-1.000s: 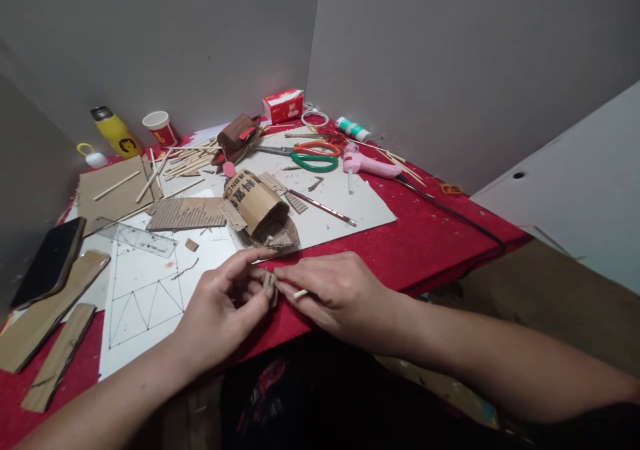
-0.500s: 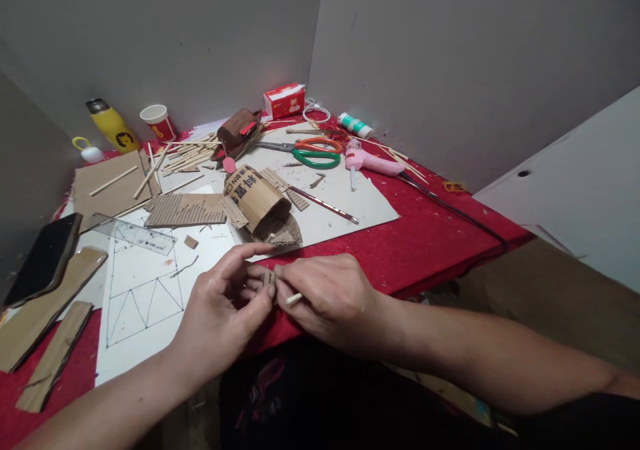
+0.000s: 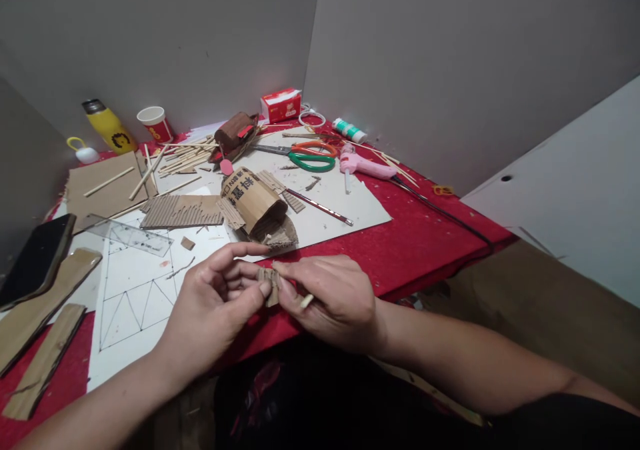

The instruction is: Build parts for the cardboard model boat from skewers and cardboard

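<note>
A small cardboard piece (image 3: pixel 270 282) sits pinched between the two hands at the near edge of the worktop (image 3: pixel 425 243), which is covered in red cloth. The left hand (image 3: pixel 213 307) closes thumb and forefinger on its left side, the other fingers curled loosely beneath; the right hand (image 3: pixel 333 297) clamps its right side with the fingertips and also keeps a short pale stick (image 3: pixel 306 300) tucked between its fingers. Far to the left of the left hand lie a dark phone (image 3: pixel 35 260) and long cardboard strips (image 3: pixel 43 320); just beyond them a clear ruler (image 3: pixel 127 235) rests on a white sheet with drawn triangles (image 3: pixel 135 297), which runs under the left wrist. Beyond the ruler stand a yellow bottle (image 3: pixel 107 127) and a red paper cup (image 3: pixel 156 123), with a heap of wooden sticks (image 3: pixel 180 157) nearby. Directly ahead of both hands, near them, is a rolled cardboard model (image 3: pixel 257 207) with printed characters, next to a flat corrugated sheet (image 3: pixel 183 211). Farther back lie scissors (image 3: pixel 307 157) with orange and green handles and a red tissue box (image 3: pixel 281 105). Ahead and to the right of the right hand, well apart from it, are a pink glue gun (image 3: pixel 363 165) with its dark cord and a white-and-green glue tube (image 3: pixel 350 130).
</note>
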`<state>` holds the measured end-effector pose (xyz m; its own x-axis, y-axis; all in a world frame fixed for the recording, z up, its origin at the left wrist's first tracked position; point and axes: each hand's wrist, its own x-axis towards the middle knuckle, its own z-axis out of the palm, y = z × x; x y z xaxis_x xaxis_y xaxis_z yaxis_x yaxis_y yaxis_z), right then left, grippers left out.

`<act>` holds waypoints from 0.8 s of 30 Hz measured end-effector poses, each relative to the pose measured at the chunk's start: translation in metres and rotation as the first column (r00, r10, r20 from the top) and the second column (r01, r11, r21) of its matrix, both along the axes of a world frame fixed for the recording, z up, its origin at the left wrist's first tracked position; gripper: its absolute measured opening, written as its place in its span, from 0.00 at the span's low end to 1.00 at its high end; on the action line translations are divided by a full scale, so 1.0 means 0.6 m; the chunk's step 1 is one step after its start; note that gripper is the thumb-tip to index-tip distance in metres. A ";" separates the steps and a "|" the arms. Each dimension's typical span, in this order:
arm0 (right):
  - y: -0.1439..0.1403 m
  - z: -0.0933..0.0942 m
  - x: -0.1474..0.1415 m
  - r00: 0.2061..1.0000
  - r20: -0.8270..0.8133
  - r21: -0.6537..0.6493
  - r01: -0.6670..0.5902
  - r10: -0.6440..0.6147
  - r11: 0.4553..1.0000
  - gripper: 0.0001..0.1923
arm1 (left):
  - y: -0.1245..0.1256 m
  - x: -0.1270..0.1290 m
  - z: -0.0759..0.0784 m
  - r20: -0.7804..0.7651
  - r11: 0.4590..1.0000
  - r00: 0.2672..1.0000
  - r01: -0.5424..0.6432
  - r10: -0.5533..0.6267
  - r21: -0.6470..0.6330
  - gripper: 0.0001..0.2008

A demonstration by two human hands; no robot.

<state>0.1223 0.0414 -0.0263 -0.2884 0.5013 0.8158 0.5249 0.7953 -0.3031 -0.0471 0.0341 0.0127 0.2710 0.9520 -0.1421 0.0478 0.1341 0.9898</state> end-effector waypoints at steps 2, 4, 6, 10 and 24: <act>0.002 0.004 0.003 1.000 -0.013 0.019 0.019 -0.019 1.000 0.07 | 0.001 -0.001 0.002 0.009 1.000 1.000 0.006 -0.006 -0.018 0.14; 0.003 0.010 0.008 0.998 -0.049 -0.010 0.041 -0.041 0.999 0.06 | 0.003 -0.002 0.001 0.017 0.999 1.000 0.011 -0.011 -0.040 0.14; 0.002 0.016 0.013 0.996 -0.084 -0.074 0.027 -0.033 0.997 0.05 | 0.004 -0.003 -0.001 0.014 0.999 1.000 0.009 -0.009 -0.048 0.14; -0.001 0.015 0.019 0.996 -0.033 -0.126 -0.083 0.080 0.988 0.01 | 0.004 -0.002 -0.008 -0.009 1.000 1.000 -0.007 0.007 -0.001 0.14; -0.008 0.038 0.020 0.986 -0.148 -0.509 -0.138 0.071 0.850 0.10 | 0.008 -0.006 -0.006 -0.009 0.995 0.995 -0.101 0.101 0.001 0.06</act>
